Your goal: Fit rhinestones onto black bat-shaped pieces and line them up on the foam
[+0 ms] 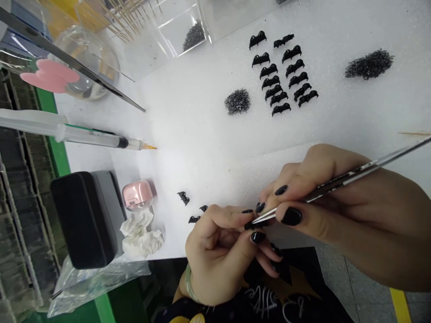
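Observation:
My left hand pinches a small black part between thumb and index finger, close to the table's near edge. In my right hand is a pair of metal tweezers, held like a pen, with the tips touching or just over that part. Whether the tips grip anything is too small to tell. Left of my hands lie a few loose black parts, one partly hidden behind my left fingers. Farther up the white foam sheet, similar black double-arched parts stand in two rows.
Piles of tiny black pieces lie on the foam. On the left are a syringe, long metal tweezers, a black case, a pink box and crumpled tissue. A clear tray stands at the back.

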Tool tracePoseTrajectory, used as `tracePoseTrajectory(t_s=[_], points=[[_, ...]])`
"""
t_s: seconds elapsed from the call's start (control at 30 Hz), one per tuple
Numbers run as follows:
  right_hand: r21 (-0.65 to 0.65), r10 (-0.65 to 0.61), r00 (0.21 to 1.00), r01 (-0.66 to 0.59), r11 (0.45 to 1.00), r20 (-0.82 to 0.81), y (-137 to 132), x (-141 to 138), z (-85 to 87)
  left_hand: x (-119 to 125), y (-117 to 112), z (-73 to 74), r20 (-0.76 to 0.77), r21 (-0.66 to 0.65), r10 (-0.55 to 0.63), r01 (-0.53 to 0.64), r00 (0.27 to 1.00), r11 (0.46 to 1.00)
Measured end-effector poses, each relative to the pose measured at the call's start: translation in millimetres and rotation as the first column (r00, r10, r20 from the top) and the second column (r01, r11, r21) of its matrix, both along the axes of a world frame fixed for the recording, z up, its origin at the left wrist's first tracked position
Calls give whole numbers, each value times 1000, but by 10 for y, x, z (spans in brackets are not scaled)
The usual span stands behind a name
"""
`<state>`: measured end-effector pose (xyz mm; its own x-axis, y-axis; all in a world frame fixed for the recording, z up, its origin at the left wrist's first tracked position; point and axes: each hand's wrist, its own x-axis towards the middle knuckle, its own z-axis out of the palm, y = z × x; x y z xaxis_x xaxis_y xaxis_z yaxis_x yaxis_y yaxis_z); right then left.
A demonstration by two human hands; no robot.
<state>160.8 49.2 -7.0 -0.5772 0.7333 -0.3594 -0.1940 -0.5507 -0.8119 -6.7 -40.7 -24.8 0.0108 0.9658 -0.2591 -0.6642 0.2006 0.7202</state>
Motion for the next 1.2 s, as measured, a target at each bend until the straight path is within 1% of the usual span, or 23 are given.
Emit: tracePoseTrajectory(t_s=[0.07,0.17,0.33,0.43,0.53,0.6,0.67,0.77,0.9,1.1,1.2], points=[[-46,36,998,-38,998,-43,5,5,-1,0,-14,12,-17,0,4,-4,1000,1000],[-64,75,994,-80,995,-79,5,13,-4,-1,-26,14,-44,23,8,-7,999,1000],[-21,73,997,-74,997,-26,-13,23,-16,-1,-21,-32,-68,59,11,-7,998,998],[-2,77,997,-77,997,-22,-8,20,-11,-6,-23,-49,-68,63,10,-6,998,998],[6,22,1000,-22,1000,-3,11,10,10,-6,-30,-43,-71,54,21,-17,997,998],[57,-32,999,30,998,30,21,1,20,-2,-34,-37,-70,50,30,-26,997,998],[95,-60,997,54,994,56,21,-8,18,3,-34,-36,-70,49,39,-35,997,998],[65,-22,999,20,998,34,10,-8,-4,10,-30,-42,-77,47,56,-53,995,998],[0,56,997,-56,998,-51,8,10,-25,16,-27,-52,-92,77,69,-61,993,995],[18,70,996,-69,997,-46,13,1,-28,31,-21,-48,-122,69,74,-66,990,995],[29,91,995,-90,996,-37,5,-11,-30,37,-20,-36,-157,40,74,-69,985,997]])
